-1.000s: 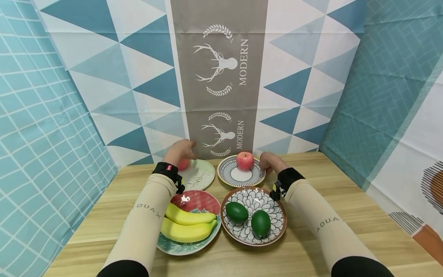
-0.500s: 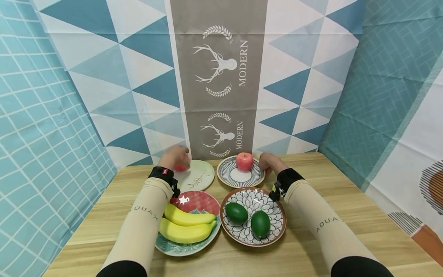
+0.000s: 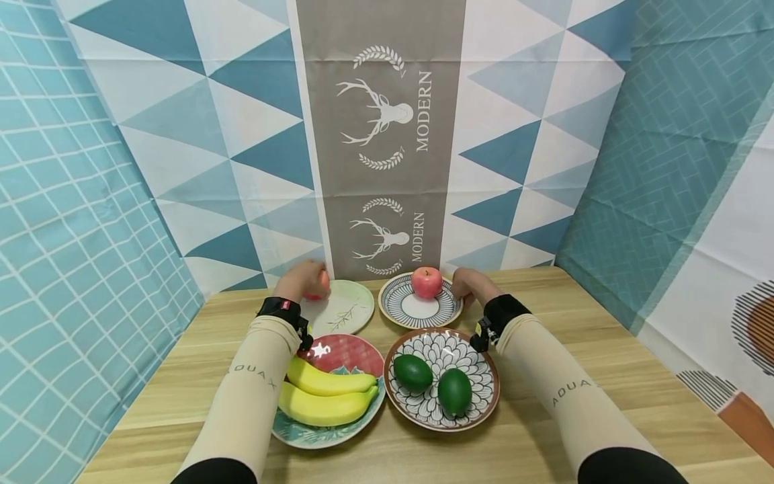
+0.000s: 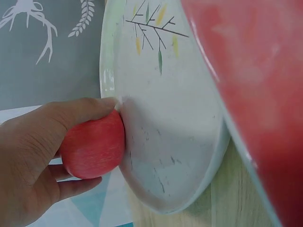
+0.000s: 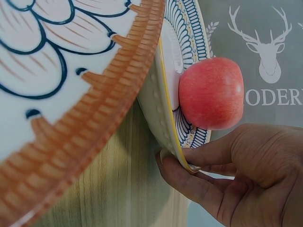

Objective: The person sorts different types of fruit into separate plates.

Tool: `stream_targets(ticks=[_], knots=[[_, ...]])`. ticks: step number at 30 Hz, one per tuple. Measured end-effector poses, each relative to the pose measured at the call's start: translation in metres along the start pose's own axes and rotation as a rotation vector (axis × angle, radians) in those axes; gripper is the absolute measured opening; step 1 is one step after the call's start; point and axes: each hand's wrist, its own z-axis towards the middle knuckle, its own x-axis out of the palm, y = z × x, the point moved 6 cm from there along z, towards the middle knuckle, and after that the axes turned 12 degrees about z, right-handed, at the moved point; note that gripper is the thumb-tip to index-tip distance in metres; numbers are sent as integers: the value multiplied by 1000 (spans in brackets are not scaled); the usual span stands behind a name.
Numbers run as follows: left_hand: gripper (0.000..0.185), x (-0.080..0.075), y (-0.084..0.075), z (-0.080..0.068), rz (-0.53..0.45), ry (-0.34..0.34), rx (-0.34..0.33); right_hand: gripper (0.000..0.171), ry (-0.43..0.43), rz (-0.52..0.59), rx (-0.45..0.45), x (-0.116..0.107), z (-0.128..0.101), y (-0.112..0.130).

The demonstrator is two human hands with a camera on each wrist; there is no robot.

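My left hand (image 3: 300, 282) has pulled back a bit, fingers curled round a small red apple (image 4: 93, 150) at the rim of the pale green leaf-print plate (image 3: 340, 306). Right hand (image 3: 470, 285) pinches the rim of the blue-striped plate (image 5: 173, 71) carrying a second red apple (image 3: 426, 281). Risk: tilting that plate rolls the apple onto the bench (image 3: 574, 316). Nearer plates hold two bananas (image 3: 326, 393) and two green fruits (image 3: 435, 381).

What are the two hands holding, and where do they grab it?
The left hand wraps around a red apple. The right hand pinches the rim of the blue-striped plate.

Beige "AQUAX" sleeves (image 3: 254, 383), apparently black wristbands (image 3: 278, 310).
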Motion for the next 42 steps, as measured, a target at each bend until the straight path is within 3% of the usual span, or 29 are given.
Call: stream_targets(ticks=[9,13,19,27,32,42], knots=[[58,-4,1,-4,-24,-7,-5,9,-9,-4,0,-1,0,2],[58,-11,-4,-7,-15,-47,39,7,-9,-13,2,-1,0,2],[51,-26,-13,-6,76,-101,114,4,-1,-13,4,-1,1,2],[56,-36,-21,0,166,-92,116,5,0,-56,3,-1,3,3],[51,-43,-32,-2,176,-94,139,5,-8,-90,7,-2,4,2],[53,-49,-63,-2,166,-103,228,10,4,-35,23,2,1,1]])
